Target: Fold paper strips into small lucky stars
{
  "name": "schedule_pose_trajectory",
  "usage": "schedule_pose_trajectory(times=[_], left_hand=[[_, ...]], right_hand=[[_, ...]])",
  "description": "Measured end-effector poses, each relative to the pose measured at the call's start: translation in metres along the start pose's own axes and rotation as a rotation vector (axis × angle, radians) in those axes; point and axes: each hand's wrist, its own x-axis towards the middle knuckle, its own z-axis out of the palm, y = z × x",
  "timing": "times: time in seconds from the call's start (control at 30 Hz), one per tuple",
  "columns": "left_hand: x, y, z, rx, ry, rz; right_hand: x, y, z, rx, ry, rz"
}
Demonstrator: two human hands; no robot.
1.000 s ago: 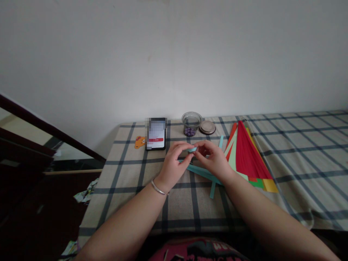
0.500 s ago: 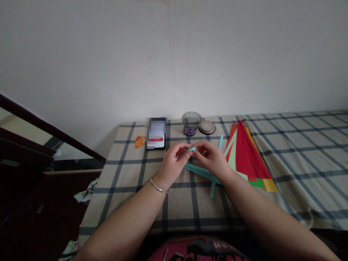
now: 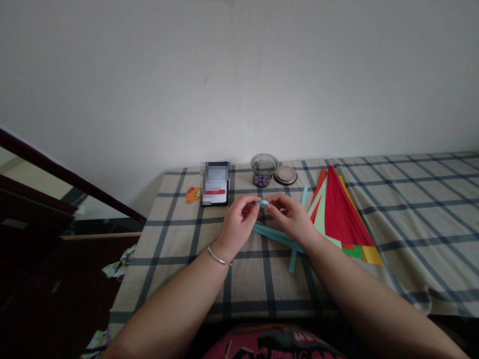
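Observation:
Between my fingertips is a small folded piece of light blue paper strip (image 3: 263,203). My left hand (image 3: 242,215) pinches its left end, thumb below and fingers above. The right end is pinched by my right hand (image 3: 289,215) in the same way. Below the hands, loose light blue paper strips (image 3: 277,236) lie on the cloth, partly hidden by my right hand and wrist. To the right, a fan of coloured strips (image 3: 344,214) in red, orange, pale green and yellow is spread out.
A clear plastic cup (image 3: 263,170) with small purple pieces stands near the wall, its round lid (image 3: 286,174) beside it. A phone (image 3: 215,184) leans at the back left, next to a bear cutout (image 3: 192,195). A checked cloth (image 3: 175,239) covers the table.
The blue paper between my fingertips has turned slightly and looks more rounded. My fingers have shifted a little; the arms and the other objects stay where they were.

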Motion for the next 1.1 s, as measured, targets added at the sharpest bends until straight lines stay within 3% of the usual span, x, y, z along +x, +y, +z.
schedule_pose_trajectory(times=[0.4,0.7,1.0,1.1], left_hand=[[-0.0005,-0.0048,-0.0022,0.152,-0.008,0.038],[0.0001,-0.0041,-0.0016,0.195,-0.004,0.061],[-0.0005,-0.0007,-0.0015,0.225,-0.017,0.086],[-0.0005,-0.0009,0.0000,0.147,-0.008,0.035]], right_hand=[[0.0026,0.0026,0.0027,0.272,-0.035,0.139],[0.0044,0.0000,0.0020,0.341,-0.040,0.162],[0.0029,0.0037,0.0017,0.165,-0.006,0.102],[0.0030,0.0038,0.0016,0.138,0.028,0.090]])
